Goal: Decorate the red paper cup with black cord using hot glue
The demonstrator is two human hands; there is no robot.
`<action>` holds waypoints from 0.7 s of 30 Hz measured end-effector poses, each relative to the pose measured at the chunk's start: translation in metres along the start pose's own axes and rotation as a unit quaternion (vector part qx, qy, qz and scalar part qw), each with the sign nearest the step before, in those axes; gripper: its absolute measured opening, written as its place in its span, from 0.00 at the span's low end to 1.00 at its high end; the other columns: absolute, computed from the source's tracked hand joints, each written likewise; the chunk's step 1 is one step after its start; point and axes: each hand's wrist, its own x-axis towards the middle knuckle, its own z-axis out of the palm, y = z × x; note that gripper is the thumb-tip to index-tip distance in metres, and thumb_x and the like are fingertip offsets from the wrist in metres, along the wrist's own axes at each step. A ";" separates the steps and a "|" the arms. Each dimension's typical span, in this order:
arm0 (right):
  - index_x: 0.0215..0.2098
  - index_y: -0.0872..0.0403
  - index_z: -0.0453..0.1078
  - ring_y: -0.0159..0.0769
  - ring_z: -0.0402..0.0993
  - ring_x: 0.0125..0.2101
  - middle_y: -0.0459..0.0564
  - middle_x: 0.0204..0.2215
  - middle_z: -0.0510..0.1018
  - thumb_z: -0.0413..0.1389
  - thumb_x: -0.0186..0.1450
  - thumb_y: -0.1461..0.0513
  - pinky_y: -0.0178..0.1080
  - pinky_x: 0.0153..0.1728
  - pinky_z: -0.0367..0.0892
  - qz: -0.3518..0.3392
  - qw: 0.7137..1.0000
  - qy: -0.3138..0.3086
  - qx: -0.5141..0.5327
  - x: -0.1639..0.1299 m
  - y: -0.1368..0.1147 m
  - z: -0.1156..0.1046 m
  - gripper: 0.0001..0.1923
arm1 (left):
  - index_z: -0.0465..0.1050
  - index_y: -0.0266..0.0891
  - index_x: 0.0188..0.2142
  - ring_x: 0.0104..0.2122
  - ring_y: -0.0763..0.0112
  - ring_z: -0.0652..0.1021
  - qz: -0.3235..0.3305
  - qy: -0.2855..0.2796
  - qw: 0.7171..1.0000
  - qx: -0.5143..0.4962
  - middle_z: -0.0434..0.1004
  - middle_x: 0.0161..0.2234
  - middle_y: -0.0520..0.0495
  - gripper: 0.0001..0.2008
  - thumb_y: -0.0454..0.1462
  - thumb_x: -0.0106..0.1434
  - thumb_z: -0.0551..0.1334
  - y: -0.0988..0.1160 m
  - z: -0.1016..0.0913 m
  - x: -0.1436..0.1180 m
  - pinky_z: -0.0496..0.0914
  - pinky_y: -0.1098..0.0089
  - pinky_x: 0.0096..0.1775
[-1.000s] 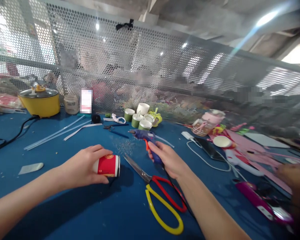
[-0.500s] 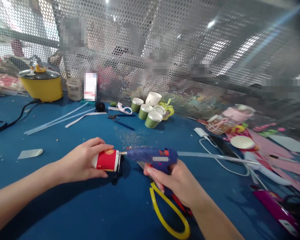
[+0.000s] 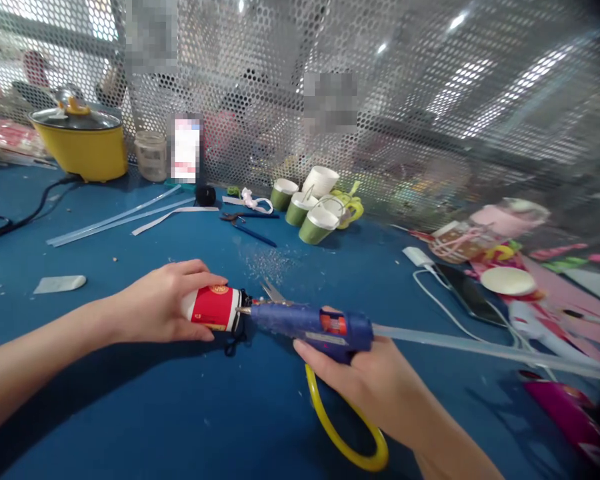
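Note:
My left hand is wrapped round a small red and white paper cup, lying on its side with its black-trimmed end toward the right. My right hand grips a blue glue gun, and a long clear glue stick sticks out of its back. The metal nozzle touches or nearly touches the cup's right end; I cannot tell which. Black cord trails from that end onto the table. Beneath the glue gun and right hand lie yellow-handled scissors, their blades partly hidden.
Small green and white cups stand at the back centre, near blue-handled pliers. At back left are a yellow electric pot, a jar and loose glue sticks. A phone, a white cable and pink sheets crowd the right.
The glue gun has turned, its back end swinging right and slightly down, and more of the scissor blades shows. The left hand still holds the cup. The whole view has shifted a little.

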 end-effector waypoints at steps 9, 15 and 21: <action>0.23 0.51 0.68 0.32 0.71 0.19 0.43 0.18 0.74 0.52 0.58 0.63 0.31 0.23 0.69 -0.069 0.997 0.014 -0.025 -0.003 0.002 -0.002 0.07 | 0.64 0.40 0.48 0.36 0.66 0.72 -0.036 -0.035 0.998 -0.024 0.68 0.41 0.45 0.27 0.46 0.49 0.63 0.004 -0.005 0.002 0.67 0.67 0.39; 0.22 0.50 0.67 0.28 0.69 0.18 0.39 0.17 0.73 0.54 0.56 0.64 0.28 0.21 0.68 -0.073 0.996 0.024 -0.047 -0.004 0.006 -0.002 0.06 | 0.65 0.41 0.47 0.36 0.67 0.72 -0.034 -0.041 0.998 -0.043 0.70 0.39 0.46 0.26 0.47 0.50 0.62 0.003 -0.006 0.000 0.66 0.69 0.38; 0.21 0.50 0.66 0.28 0.69 0.18 0.39 0.17 0.73 0.54 0.57 0.63 0.28 0.21 0.67 -0.066 0.996 0.018 -0.058 -0.004 0.006 -0.002 0.07 | 0.65 0.41 0.47 0.36 0.68 0.72 -0.036 -0.047 0.997 -0.051 0.70 0.39 0.47 0.26 0.47 0.50 0.62 0.005 -0.009 0.001 0.66 0.70 0.38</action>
